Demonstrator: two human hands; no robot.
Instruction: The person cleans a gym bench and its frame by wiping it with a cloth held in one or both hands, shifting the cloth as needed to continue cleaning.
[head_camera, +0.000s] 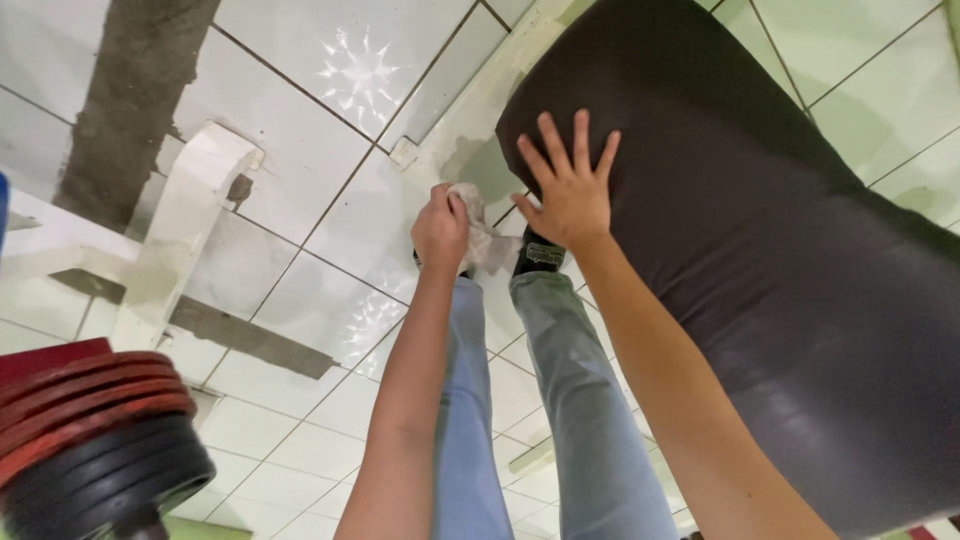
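A crumpled pale cloth (485, 235) is gripped in the left hand (440, 228), fingers closed tight round it, at the lower-left edge of a black padded bench cushion (760, 230). The right hand (572, 195) is laid flat on the cushion near that same edge, fingers spread wide, nothing held. The two hands are kept close together but apart, w/ the cloth between them. Below the hands, legs in light blue jeans (560, 390) are seen, and a dark shoe (540, 252) just under the right wrist. The floor (330, 230) is laid in white tiles w/ dark grout lines. At bottom left, a stack of red and black weight plates (95, 440) is seen, well apart from the hands. A white frame piece (185, 225) lies on the floor at left.
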